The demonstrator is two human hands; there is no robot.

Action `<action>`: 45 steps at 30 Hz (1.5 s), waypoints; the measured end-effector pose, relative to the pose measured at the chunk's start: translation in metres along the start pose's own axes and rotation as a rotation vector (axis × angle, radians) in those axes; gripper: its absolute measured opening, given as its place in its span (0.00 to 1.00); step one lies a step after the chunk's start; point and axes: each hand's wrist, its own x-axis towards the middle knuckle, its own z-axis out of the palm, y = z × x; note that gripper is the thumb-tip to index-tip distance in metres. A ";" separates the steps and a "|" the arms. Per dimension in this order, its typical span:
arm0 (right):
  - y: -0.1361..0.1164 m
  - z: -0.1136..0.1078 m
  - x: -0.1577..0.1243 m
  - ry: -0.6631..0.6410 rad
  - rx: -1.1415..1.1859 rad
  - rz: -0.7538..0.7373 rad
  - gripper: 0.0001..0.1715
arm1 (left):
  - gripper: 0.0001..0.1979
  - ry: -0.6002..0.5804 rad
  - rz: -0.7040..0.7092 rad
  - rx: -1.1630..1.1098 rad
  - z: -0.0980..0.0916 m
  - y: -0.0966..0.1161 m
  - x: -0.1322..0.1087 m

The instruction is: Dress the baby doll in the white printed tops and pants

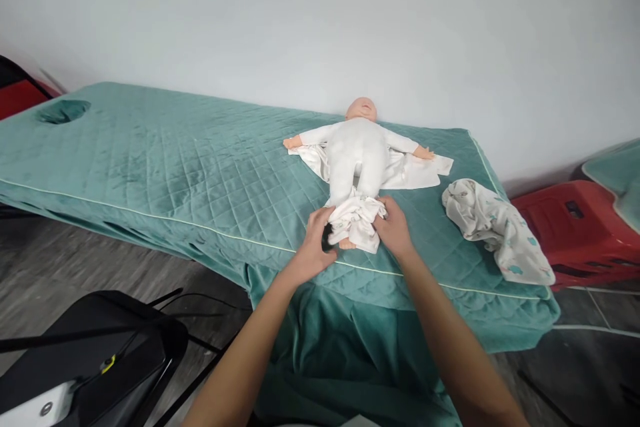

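A baby doll (359, 140) with a white cloth body lies on its back, arms spread and legs toward me. White baby pants (356, 217) are bunched around its lower legs, and a bare foot (347, 243) shows under the fabric. My left hand (317, 240) grips the left side of the bunched pants, fingers and thumb curled; a small dark patch between them is unclear. On the other side my right hand (393, 223) pinches the fabric's edge. Beneath the doll's torso and arms a white baby top (413, 172) is spread out.
The doll lies on a green quilted massage bed (190, 160) with a face hole (64, 111) at left. A crumpled white printed cloth (495, 227) lies at right. Red plastic stools (580, 227) stand beyond the bed's end. A black chair (105, 347) with a white device (43, 405) is lower left.
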 end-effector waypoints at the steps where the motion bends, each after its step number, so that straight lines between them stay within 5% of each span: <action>1: 0.000 0.000 0.000 0.005 0.008 -0.004 0.12 | 0.47 -0.027 -0.003 0.007 0.001 0.000 0.000; 10: -0.006 -0.010 -0.016 -0.140 -0.034 -0.065 0.11 | 0.42 0.014 0.026 0.143 0.002 0.000 0.012; 18: -0.023 -0.028 -0.029 -0.380 -0.237 -0.241 0.38 | 0.33 -0.009 0.112 0.210 -0.006 0.001 0.016; 28: -0.049 -0.052 -0.008 -0.458 -0.470 -0.269 0.21 | 0.30 -0.106 -0.087 0.071 -0.029 0.026 0.017; 36: -0.090 -0.078 -0.010 -0.674 -0.330 -0.028 0.20 | 0.32 -0.477 -0.260 -0.138 -0.062 0.066 0.019; 45: -0.141 -0.125 0.019 -0.998 -0.211 -0.013 0.27 | 0.32 -0.873 -0.122 -0.040 -0.119 0.126 0.039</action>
